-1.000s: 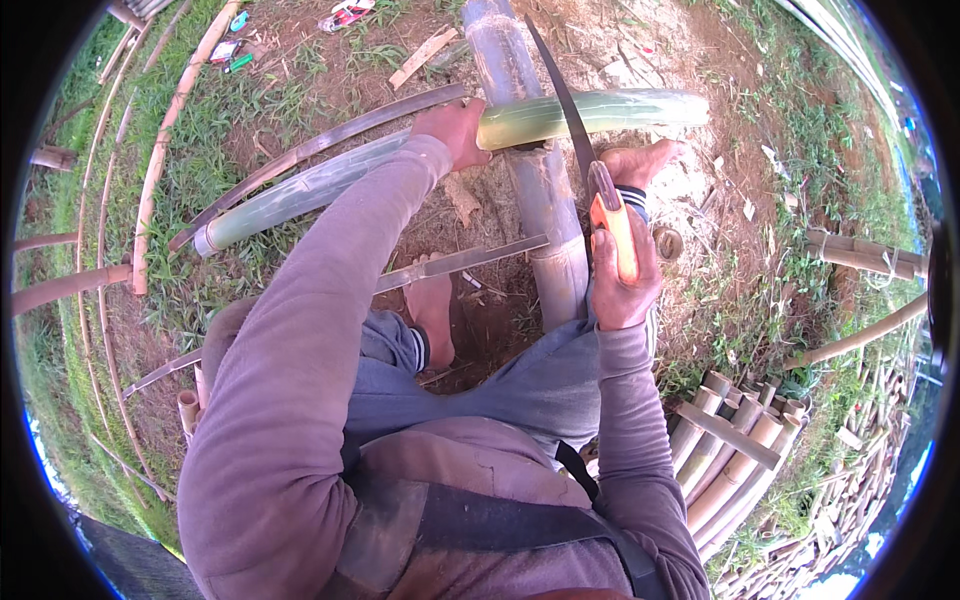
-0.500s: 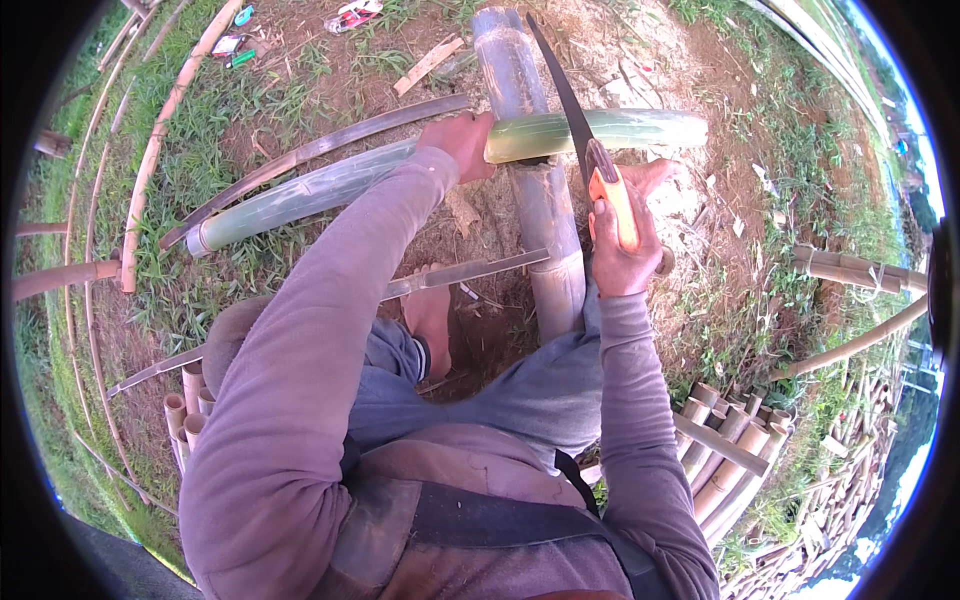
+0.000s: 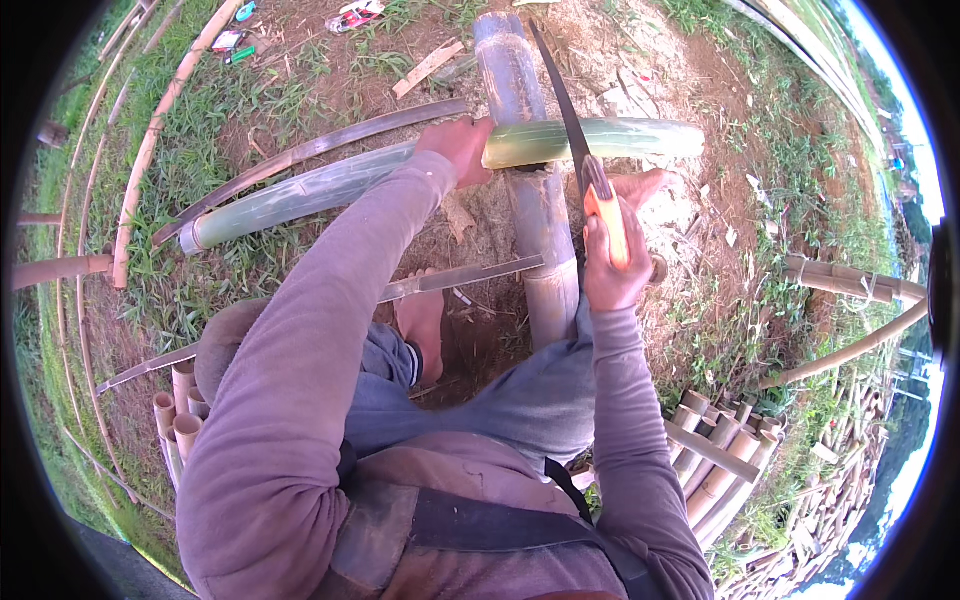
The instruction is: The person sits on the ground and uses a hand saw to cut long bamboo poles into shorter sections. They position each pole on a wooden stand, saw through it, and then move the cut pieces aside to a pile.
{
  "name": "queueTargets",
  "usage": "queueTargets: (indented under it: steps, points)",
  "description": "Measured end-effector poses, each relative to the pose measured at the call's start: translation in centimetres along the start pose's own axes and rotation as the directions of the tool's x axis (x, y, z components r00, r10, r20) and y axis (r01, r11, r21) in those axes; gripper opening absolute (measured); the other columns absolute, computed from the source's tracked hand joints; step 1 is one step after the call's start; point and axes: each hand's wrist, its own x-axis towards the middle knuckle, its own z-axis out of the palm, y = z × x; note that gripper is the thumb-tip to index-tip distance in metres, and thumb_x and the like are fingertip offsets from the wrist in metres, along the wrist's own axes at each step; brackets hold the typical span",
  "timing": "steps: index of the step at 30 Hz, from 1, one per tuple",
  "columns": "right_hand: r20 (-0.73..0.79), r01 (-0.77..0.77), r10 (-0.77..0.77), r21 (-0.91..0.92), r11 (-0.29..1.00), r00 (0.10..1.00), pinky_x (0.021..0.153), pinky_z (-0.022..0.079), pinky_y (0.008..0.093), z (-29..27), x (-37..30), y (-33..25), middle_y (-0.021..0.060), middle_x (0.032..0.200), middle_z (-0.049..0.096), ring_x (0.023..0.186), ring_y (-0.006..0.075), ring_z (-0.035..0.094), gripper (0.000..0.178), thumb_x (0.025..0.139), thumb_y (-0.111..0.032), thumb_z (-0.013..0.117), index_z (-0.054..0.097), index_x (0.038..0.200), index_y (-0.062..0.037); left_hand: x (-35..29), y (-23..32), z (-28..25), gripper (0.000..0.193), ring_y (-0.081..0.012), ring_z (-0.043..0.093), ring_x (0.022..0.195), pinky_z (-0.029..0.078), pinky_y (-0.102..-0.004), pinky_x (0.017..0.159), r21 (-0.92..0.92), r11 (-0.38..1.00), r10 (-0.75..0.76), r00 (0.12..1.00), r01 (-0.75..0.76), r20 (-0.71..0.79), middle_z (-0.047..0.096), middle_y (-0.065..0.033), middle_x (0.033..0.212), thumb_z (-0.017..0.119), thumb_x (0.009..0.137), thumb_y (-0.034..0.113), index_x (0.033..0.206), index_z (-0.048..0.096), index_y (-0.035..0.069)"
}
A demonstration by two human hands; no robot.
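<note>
A green bamboo pole (image 3: pixel 310 195) lies crosswise over a thick grey bamboo log (image 3: pixel 548 225) that runs away from me. My left hand (image 3: pixel 462 150) is closed round the pole, just left of the log. In my right hand (image 3: pixel 613 270) is the orange handle of a handsaw (image 3: pixel 566 100). Its dark curved blade points away from me and lies across the pole, a little right of the log. Whether the teeth have cut into the pole cannot be made out. The pole's right end extends past the blade, near my right foot (image 3: pixel 638 187).
A split bamboo strip (image 3: pixel 320 150) lies behind the pole; another strip (image 3: pixel 460 277) crosses near my left foot (image 3: pixel 420 325). Cut bamboo pieces are stacked at my right (image 3: pixel 720 455) and left (image 3: pixel 185 415). Bamboo rails (image 3: pixel 150 170) stand at the left. Litter (image 3: pixel 353 15) lies on the far ground.
The saw and my right hand have come slightly toward me. My left hand keeps its grip on the pole. The whole view has shifted a little.
</note>
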Motion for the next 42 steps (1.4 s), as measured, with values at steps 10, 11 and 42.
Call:
queueTargets:
  steps: [10, 11, 42]
  points:
    - [0.022, -0.175, 0.173, 0.127, 0.976, 0.985, 0.104, 0.057, 0.0425, -8.0, -12.1, -2.8, 0.0243, 0.135, 0.070, 0.122, 0.0321, 0.071, 0.051, 0.100, -0.013, 0.072, 0.057, 0.142, 0.0123, -0.4, -0.8, 0.1, 0.074, -0.0402, 0.069, 0.117, 0.056, -0.0510, 0.099, 0.005, 0.999, -0.038, 0.999, 0.038, 0.020, 0.067, -0.0187, 0.127, 0.085, 0.080, 0.042, 0.140, 0.054, 0.012]
    - [0.038, -0.152, 0.149, 0.094, 0.984, 0.988, 0.104, 0.057, 0.0427, -7.7, -11.4, -2.9, 0.0242, 0.135, 0.070, 0.122, 0.0319, 0.071, 0.050, 0.101, -0.013, 0.072, 0.058, 0.142, 0.0126, -0.4, -0.7, 0.1, 0.074, -0.0404, 0.069, 0.117, 0.056, -0.0509, 0.100, 0.004, 0.999, -0.042, 0.999, 0.042, 0.013, 0.067, -0.0186, 0.127, 0.085, 0.080, 0.041, 0.140, 0.054, 0.012]
    - [0.030, -0.157, 0.155, 0.066, 0.985, 0.987, 0.105, 0.057, 0.0431, -8.7, -11.5, -4.7, 0.0255, 0.136, 0.070, 0.126, 0.0309, 0.070, 0.050, 0.101, -0.014, 0.072, 0.058, 0.141, 0.0133, -0.1, -1.0, -0.1, 0.071, -0.0394, 0.069, 0.116, 0.057, -0.0497, 0.098, -0.002, 1.000, -0.026, 1.000, 0.026, -0.014, 0.067, -0.0182, 0.126, 0.086, 0.078, 0.043, 0.135, 0.056, 0.013]
